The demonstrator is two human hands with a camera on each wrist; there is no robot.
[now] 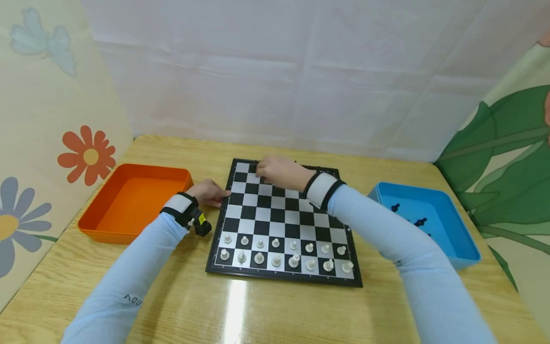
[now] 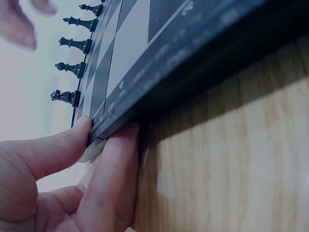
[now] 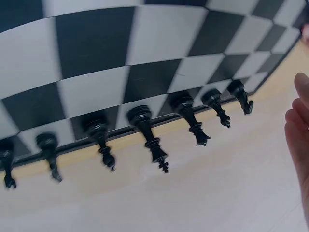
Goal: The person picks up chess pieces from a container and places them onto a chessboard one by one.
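Observation:
A black-and-white chessboard (image 1: 275,210) lies in the middle of a wooden table. White pieces (image 1: 283,253) fill its two near rows. My left hand (image 1: 209,193) pinches the board's left edge (image 2: 159,77), thumb (image 2: 63,147) on top and a finger (image 2: 113,174) against the side. My right hand (image 1: 277,170) hovers over the far left squares, fingers loosely curled. In the right wrist view its fingers (image 3: 300,130) hang beside a row of black pieces (image 3: 145,130) on the board's far edge, with nothing seen between them. That row of black pieces (image 2: 72,70) also shows in the left wrist view.
An orange tray (image 1: 133,200) sits left of the board, with nothing visible inside. A blue tray (image 1: 468,248) on the right holds a few black pieces (image 1: 418,222). Panels close off the table at the back and both sides.

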